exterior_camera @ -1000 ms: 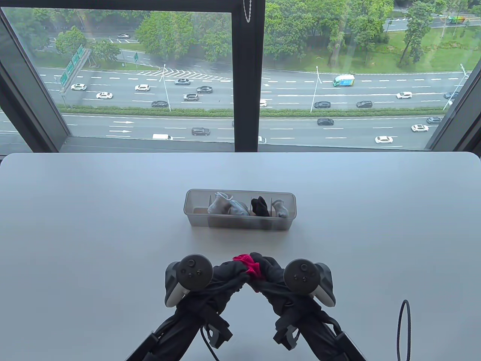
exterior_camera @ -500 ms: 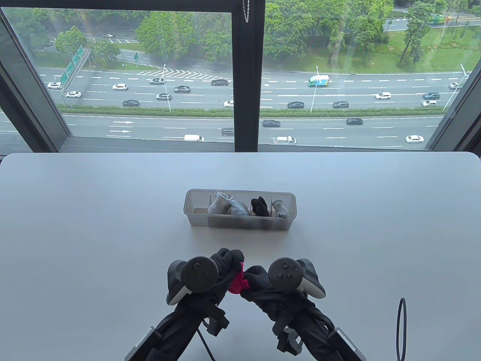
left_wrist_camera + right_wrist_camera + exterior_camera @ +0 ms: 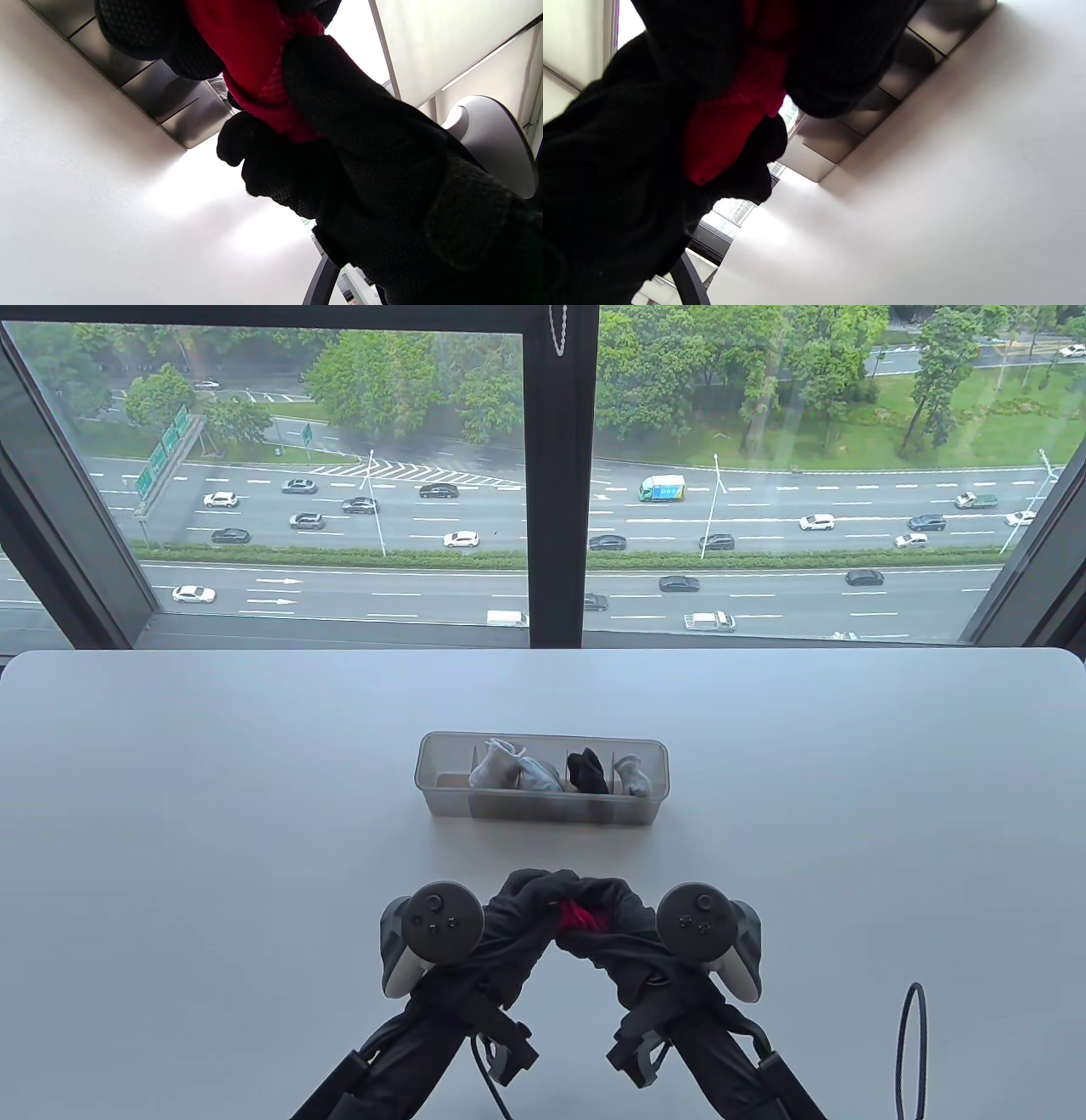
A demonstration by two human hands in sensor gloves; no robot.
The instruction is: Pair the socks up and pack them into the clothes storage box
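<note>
closing over red sock (image 3: 578, 914) | left hand (image 3: 519, 909), right hand (image 3: 618, 918) grip it | less red showing than earlier

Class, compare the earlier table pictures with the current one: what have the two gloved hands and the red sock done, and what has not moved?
The left hand and right hand kept kneading the red sock: half a second ago they were bunched close together, now the trackers are wider apart and both hands' fingers cover most of the red. The storage box and its packed socks stayed put.
</note>
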